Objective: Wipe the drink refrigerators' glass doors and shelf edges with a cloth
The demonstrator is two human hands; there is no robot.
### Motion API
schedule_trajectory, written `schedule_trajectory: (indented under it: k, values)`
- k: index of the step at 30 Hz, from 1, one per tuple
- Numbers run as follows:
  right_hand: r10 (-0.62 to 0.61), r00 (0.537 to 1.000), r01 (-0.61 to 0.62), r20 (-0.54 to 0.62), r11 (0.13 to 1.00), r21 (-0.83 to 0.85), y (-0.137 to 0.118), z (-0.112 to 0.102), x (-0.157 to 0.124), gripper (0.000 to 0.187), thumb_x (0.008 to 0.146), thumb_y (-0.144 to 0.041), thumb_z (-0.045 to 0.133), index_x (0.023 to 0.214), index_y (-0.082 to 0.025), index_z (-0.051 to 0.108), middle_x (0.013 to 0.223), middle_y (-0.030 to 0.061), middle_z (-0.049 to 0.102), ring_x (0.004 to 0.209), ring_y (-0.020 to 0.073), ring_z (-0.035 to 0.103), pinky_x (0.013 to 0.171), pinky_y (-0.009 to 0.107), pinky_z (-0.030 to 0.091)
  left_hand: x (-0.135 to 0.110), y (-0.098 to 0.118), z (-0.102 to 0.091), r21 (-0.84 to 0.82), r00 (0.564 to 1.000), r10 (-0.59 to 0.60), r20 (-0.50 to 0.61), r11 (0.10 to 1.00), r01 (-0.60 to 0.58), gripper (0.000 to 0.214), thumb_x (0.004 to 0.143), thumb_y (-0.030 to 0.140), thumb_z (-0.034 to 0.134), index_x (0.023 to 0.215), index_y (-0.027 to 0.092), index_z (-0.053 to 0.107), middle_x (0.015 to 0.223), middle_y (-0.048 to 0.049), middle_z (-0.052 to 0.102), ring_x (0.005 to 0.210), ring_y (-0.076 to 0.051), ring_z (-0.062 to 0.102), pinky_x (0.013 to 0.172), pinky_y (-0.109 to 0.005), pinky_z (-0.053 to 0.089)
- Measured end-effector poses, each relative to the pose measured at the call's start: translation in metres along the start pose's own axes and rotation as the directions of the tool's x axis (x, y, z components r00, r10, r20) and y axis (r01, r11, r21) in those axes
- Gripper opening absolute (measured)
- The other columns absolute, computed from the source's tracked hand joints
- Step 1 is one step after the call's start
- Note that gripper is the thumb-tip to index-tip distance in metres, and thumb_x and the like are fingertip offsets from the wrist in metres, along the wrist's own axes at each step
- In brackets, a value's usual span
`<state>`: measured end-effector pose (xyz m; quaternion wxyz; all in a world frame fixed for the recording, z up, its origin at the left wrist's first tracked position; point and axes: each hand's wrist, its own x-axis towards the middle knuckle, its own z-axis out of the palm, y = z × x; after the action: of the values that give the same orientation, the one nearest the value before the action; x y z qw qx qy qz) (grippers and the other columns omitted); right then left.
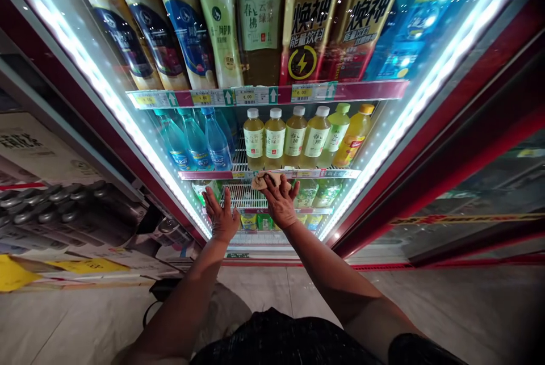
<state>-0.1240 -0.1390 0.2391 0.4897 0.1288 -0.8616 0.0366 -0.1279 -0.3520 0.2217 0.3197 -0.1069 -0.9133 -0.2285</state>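
Note:
My right hand (pixel 281 204) presses a crumpled brown cloth (pixel 260 181) at the front edge of the middle shelf (pixel 340 173), just below the row of tea bottles. The cloth lies under its fingers and partly out of sight. To the left, my left hand (pixel 222 218) has its fingers spread and holds nothing. It is in front of the lower wire shelf (pixel 244 197), near a green-labelled bottle (pixel 206 190). Standing above the cloth is a tea bottle (pixel 275 141) with a white cap, one of several alike.
Large bottles (pixel 309 30) fill the top shelf, above a price strip (pixel 272 95). Blue water bottles (pixel 216 141) stand left on the middle shelf. Bright light strips (pixel 110 98) line both sides of the cooler. Stacked dark-topped packs (pixel 80 214) are at the left, on tiled floor (pixel 272 285).

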Motion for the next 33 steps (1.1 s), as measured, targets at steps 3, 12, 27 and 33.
schedule_trajectory:
  k: [3,12,27,33]
  values:
    - [-0.024,0.999,0.023,0.043,0.999,0.029,-0.001,0.002,-0.004,0.054,0.088,-0.010,0.059,0.135,-0.034,0.068,0.150,-0.0004,0.064,0.164,0.0249,-0.009,0.126,0.062,-0.021,0.000,0.001,0.000,-0.005,1.000,-0.020,0.003,1.000,0.020,0.083,0.084,0.015,0.062,0.162,0.018,0.033,0.170,-0.0101,-0.031,0.159,-0.043,-0.019,0.128,-0.067,0.012]
    - [0.041,0.995,-0.046,0.096,0.997,0.057,0.014,0.001,-0.008,0.057,0.089,-0.012,0.059,0.141,-0.035,0.065,0.160,0.0028,0.054,0.164,0.0306,0.005,0.128,0.063,-0.013,0.001,0.010,-0.001,-0.065,0.996,-0.087,0.025,0.994,0.088,0.093,0.080,0.016,0.066,0.165,0.021,0.027,0.173,-0.0128,-0.023,0.159,-0.044,-0.015,0.128,-0.067,0.010]
    - [-0.007,0.998,0.003,0.055,0.997,0.074,0.031,0.000,-0.017,0.055,0.089,-0.011,0.060,0.138,-0.035,0.067,0.155,0.0018,0.059,0.165,0.0262,0.000,0.129,0.062,-0.013,-0.001,0.017,0.000,-0.053,0.995,-0.096,0.022,0.994,0.097,0.093,0.082,0.019,0.063,0.166,0.018,0.022,0.171,-0.0109,-0.029,0.159,-0.039,-0.022,0.131,-0.060,0.005]
    - [0.028,0.999,-0.028,-0.032,0.999,0.019,0.058,-0.018,-0.026,0.044,0.091,-0.013,0.059,0.127,-0.033,0.073,0.155,-0.0004,0.060,0.164,0.0245,-0.007,0.129,0.061,-0.014,0.000,0.017,0.003,-0.056,0.990,-0.134,0.046,0.989,0.137,0.096,0.081,0.021,0.065,0.166,0.017,0.021,0.171,-0.0136,-0.026,0.159,-0.040,-0.020,0.130,-0.061,0.004]
